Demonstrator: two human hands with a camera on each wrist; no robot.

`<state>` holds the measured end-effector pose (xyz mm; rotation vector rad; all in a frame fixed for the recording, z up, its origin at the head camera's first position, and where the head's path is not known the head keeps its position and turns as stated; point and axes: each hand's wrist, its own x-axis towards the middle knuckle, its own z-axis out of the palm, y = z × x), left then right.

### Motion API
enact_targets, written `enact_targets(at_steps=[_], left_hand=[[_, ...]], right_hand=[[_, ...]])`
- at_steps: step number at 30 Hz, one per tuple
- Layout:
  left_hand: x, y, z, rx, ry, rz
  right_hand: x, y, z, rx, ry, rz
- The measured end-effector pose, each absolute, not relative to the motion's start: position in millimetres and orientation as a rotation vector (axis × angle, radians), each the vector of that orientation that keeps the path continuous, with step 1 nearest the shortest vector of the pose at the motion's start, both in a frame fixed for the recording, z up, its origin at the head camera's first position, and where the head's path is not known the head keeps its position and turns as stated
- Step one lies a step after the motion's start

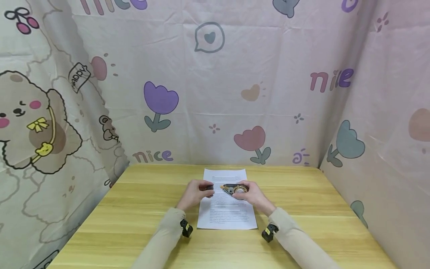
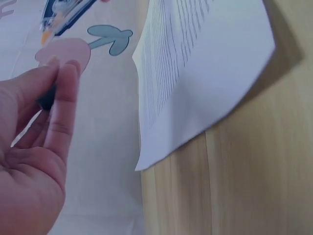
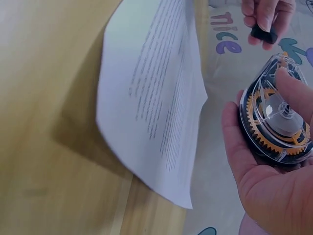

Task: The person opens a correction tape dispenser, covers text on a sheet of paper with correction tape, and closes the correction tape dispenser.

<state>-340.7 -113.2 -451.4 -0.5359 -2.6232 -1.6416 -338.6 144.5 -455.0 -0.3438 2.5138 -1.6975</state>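
My right hand (image 1: 252, 194) grips a correction tape (image 3: 276, 117), a clear teardrop case with orange gears inside. Its orange tip (image 1: 222, 186) is bare and points left. Between the thumb and fingers of my left hand (image 1: 196, 192) is a small black cap (image 3: 264, 34), a short gap away from that tip. In the left wrist view, the fingers hide most of the cap (image 2: 47, 99). Both hands are held above a printed sheet of paper (image 1: 228, 218), which lies on the table with lines of text across it.
The wooden table (image 1: 134, 224) spreads to both sides of the paper. A patterned cloth (image 1: 208, 82) hangs behind it and along both sides. Small black cameras sit on the left wrist (image 1: 186, 228) and right wrist (image 1: 270, 232).
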Motion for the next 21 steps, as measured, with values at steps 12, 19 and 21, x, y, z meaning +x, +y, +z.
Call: enact_targets(at_steps=[12, 19, 21], left_hand=[[-339, -99, -445, -0.616, -2.539, -1.778], [-336, -96, -442, -0.679, -2.560, -1.772], [-336, -96, -441, -0.698, -2.563, -1.778]], right_hand=[[-337, 134, -453, -0.457, 2.441, -1.740], [-334, 132, -452, -0.443, 2.426, -1.741], [-334, 132, -451, -0.433, 2.424, -1.739]])
